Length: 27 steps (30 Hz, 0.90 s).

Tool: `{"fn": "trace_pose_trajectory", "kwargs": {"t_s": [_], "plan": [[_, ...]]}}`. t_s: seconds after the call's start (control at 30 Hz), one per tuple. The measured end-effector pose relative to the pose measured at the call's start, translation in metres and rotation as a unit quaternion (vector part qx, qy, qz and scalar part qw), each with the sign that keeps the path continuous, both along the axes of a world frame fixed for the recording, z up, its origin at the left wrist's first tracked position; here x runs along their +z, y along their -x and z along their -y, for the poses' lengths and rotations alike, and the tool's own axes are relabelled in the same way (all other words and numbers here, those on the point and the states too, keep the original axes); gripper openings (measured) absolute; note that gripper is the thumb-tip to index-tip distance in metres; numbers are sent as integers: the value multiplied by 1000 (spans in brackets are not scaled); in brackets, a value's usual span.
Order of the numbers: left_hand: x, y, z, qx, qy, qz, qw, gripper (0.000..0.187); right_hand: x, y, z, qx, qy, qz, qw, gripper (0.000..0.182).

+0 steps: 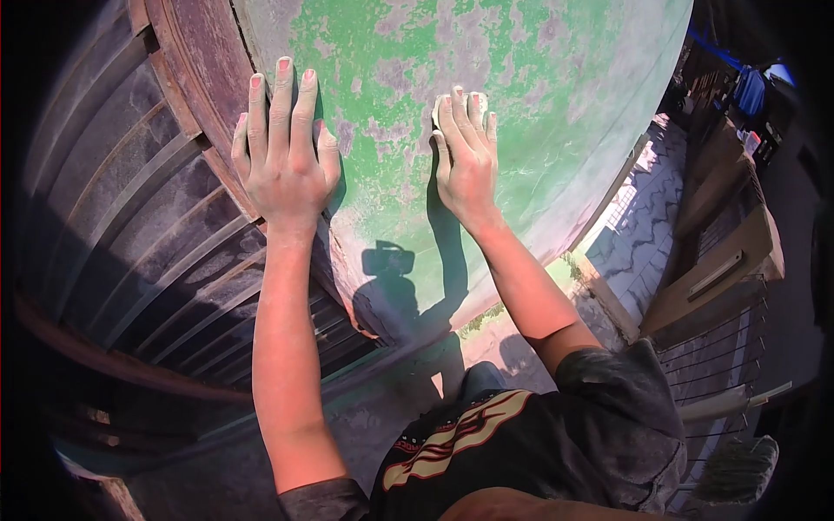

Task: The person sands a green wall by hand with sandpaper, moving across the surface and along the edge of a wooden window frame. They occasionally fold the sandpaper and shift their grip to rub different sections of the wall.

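Note:
A green wall (pixel 547 165) with pale, worn patches fills the upper middle. My right hand (pixel 466 161) lies over a small whitish piece of sandpaper (pixel 482 102) and presses it to the wall. Only the sandpaper's edge shows past the fingertips, with faint print on it; the palm hides the remainder. Further left, my left hand (pixel 287 169) rests palm down, fingers stretched and apart, at the border between the wall and the brown wooden frame (pixel 191 65). Nothing shows in that hand. Pale dust coats both hands.
Dark slatted shutters (pixel 130 226) stand left of the frame. On the right are wooden boards (pixel 712 269), a wire grid (pixel 717 365) and grey paving (pixel 638 234). A blue cloth (pixel 749 95) hangs at upper right. My shadow (pixel 391 273) falls on the lower wall.

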<state>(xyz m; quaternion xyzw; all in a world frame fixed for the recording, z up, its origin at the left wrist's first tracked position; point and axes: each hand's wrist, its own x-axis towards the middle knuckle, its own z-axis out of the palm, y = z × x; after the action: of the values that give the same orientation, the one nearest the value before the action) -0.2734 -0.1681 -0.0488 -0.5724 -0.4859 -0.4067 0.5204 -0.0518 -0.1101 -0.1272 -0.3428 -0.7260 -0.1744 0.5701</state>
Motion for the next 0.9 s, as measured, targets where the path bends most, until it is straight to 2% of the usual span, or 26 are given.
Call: {"fn": "trace_pose_trajectory", "kwargs": {"t_s": [0.07, 0.13, 0.2, 0.27, 0.37, 0.4, 0.47, 0.5, 0.57, 0.6, 0.67, 0.7, 0.83, 0.9], "plan": [[0, 0, -2, 3, -9, 3, 1000, 60, 9, -10, -23, -105, 20, -161, 981, 53], [0, -1, -1, 0, -9, 7, 1000, 58, 15, -2, -18, -129, 20, -165, 978, 57], [-1, 2, -2, 8, -8, -2, 1000, 58, 8, 21, 2, 22, -16, -88, 996, 56], [-2, 1, -1, -2, -11, -6, 1000, 58, 2, 22, 6, 59, 5, -72, 996, 56], [0, 0, 1, -11, -1, -1, 1000, 58, 29, 0, -30, -2, -22, -223, 975, 56], [0, -1, 3, -10, -9, -7, 1000, 58, 41, 1, -41, 1, -29, -228, 973, 56], [0, -1, 3, -14, 6, 0, 1000, 59, 63, 4, -55, -93, -19, -338, 937, 55], [0, -1, 2, -16, 7, -5, 1000, 59, 66, 14, -48, -93, -23, -348, 932, 55], [-1, -1, 2, -12, 1, -17, 1000, 56, 68, 41, -17, -47, -83, -208, 974, 54], [-1, -1, 2, -7, -1, -18, 1000, 53, 55, 41, -10, -52, -88, -221, 970, 54], [-8, 3, 2, -15, 9, -31, 999, 54, 24, 35, -17, 53, -84, -38, 994, 53], [-12, 6, 4, -15, 18, -40, 999, 55, 23, 16, -28, 39, -91, -60, 993, 54], [-18, 6, 2, -10, 25, -51, 998, 60, 56, -64, -87, -71, -43, -306, 948, 49], [-20, 2, 2, 12, 27, -50, 998, 59, 74, -62, -91, -63, -36, -320, 944, 48]]}}
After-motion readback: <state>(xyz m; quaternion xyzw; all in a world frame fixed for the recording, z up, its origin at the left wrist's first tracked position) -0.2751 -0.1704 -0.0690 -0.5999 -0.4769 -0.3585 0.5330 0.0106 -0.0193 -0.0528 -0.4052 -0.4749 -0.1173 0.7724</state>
